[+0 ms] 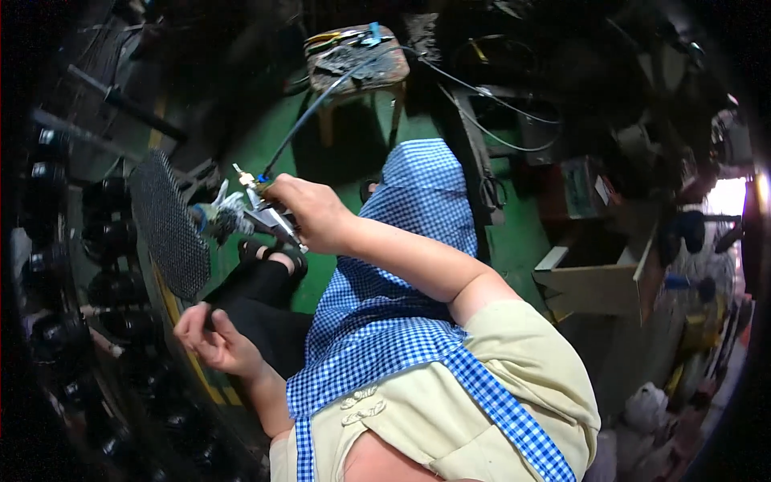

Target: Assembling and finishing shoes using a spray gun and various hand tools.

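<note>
My right hand is wrapped round a metal spray gun with a brass fitting, pointed leftward. A dark hose runs from it up toward the stool. Just left of the gun stands a dark, finely meshed panel, tilted nearly upright. Between panel and gun is a blue-wrapped stem with pale, ragged material round it. My left hand is just below the panel's lower edge, palm up, fingers loosely curled and thumb apart. Nothing shows clearly in it; whether it touches the panel cannot be told.
A worn stool bearing tools stands ahead on the green floor. Rows of shiny black rounded pieces line the left side. To the right are an open wooden box and white bags. The hose loops at the right.
</note>
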Demonstrator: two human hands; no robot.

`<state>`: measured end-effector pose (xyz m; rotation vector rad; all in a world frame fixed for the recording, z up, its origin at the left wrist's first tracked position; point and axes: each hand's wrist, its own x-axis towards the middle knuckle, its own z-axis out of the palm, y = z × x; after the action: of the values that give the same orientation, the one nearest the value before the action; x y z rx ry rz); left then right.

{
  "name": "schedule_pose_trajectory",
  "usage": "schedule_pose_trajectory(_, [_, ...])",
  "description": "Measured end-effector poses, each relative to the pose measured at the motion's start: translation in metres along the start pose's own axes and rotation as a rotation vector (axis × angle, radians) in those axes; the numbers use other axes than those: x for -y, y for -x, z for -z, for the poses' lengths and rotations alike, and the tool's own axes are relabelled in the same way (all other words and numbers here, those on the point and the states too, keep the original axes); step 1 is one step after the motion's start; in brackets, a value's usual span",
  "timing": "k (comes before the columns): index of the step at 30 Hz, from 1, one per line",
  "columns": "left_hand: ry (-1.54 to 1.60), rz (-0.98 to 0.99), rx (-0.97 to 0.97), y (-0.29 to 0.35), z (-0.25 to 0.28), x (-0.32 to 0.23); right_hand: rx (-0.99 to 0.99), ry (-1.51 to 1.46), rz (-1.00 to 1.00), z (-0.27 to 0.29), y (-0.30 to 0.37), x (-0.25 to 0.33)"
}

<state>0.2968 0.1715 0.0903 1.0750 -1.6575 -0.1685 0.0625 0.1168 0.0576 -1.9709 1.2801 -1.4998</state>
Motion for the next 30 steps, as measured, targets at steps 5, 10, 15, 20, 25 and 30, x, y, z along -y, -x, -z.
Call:
schedule_pose_trajectory(5, [0.594, 0.414, 0.417, 0.011, -0.048, -0.020, -0.066, 0.014, 0.154, 0.014, -0.024, 0.051])
schedule_pose_trajectory(10, [0.661, 0.465, -0.110, 0.030, -0.031, 0.009, 0.050, -0.051, 0.270, -0.012, -0.048, 0.111])
schedule_pose_trajectory(15, [0.702, 0.365, -0.208, 0.027, -0.007, -0.001, -0.078, -0.156, 0.229, -0.036, -0.041, 0.098])
schedule_pose_trajectory(20, [0.525, 0.397, -0.110, 0.036, 0.024, -0.008, 0.001, -0.004, -0.132, -0.033, 0.002, 0.010])
schedule_pose_trajectory(25, [0.284, 0.487, -0.067, 0.041, 0.035, 0.003, 0.214, 0.242, -0.103, -0.056, 0.029, -0.039])
schedule_pose_trajectory(30, [0.232, 0.467, -0.081, 0.037, 0.026, -0.019, 0.362, 0.505, 0.029, -0.042, 0.017, -0.049])
